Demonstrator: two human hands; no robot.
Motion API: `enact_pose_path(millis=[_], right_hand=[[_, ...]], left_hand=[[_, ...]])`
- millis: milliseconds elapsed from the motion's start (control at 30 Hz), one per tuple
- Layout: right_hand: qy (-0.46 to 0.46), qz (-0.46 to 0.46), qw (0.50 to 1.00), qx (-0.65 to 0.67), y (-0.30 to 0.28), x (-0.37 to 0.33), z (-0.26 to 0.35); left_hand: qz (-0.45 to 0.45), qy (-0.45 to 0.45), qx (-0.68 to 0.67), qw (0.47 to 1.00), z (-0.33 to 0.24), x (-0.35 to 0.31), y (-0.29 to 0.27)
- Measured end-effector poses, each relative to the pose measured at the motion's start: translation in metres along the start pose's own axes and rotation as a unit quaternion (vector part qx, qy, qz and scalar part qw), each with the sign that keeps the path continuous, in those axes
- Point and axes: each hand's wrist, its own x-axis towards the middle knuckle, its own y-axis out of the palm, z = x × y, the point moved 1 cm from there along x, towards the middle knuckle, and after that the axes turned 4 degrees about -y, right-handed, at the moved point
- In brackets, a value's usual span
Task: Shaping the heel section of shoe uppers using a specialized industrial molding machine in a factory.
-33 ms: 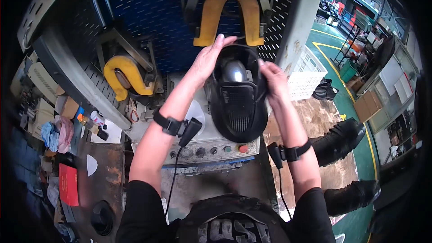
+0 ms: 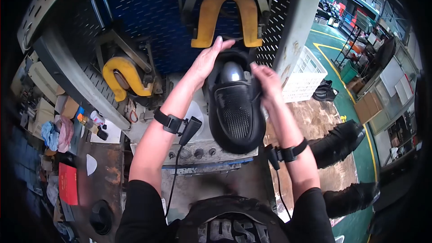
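Seating a black shoe sole-up on the machine, under the yellow U-shaped pad, looks like the step in hand. The left hand lies flat, fingers together, against its heel; the right hand grips its side. Next likely calls for squaring it. Sole is ribbed, glossy.

Right of the grey machine panel stand a white crate and black boots; a red booklet lies left.
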Motion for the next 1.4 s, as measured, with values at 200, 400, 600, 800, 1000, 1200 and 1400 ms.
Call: enact_pose_path(millis=[200, 400, 600, 800, 1000, 1200, 1400], right_hand=[[0.099, -0.027, 0.984, 0.144, -0.019, -0.032, -0.037], [0.247, 0.0, 0.95, 0.189, -0.025, -0.165, -0.032], [0.187, -0.142, 0.935, 0.267, -0.024, -0.152, -0.12], [0.077, -0.335, 0.927, 0.149, -0.005, -0.082, -0.221], [0.027, 0.064, 0.996, 0.051, -0.084, -0.028, -0.245], [0.001, -0.067, 0.998, -0.02, -0.073, 0.029, -0.237], [0.005, -0.161, 0.982, -0.102, -0.06, 0.054, -0.236]], left_hand=[[0.049, -0.083, 0.016, 0.995, 0.019, 0.003, 0.014], [0.021, 0.127, 0.141, 0.982, 0.011, -0.02, 0.018], [-0.005, 0.22, 0.191, 0.957, 0.023, -0.021, 0.024], [-0.015, 0.32, 0.298, 0.899, 0.027, -0.043, 0.022], [-0.009, 0.328, 0.291, 0.899, 0.026, -0.057, 0.026], [-0.021, 0.246, 0.193, 0.949, 0.058, -0.117, 0.025], [-0.02, 0.051, 0.134, 0.989, 0.151, -0.198, -0.018]])
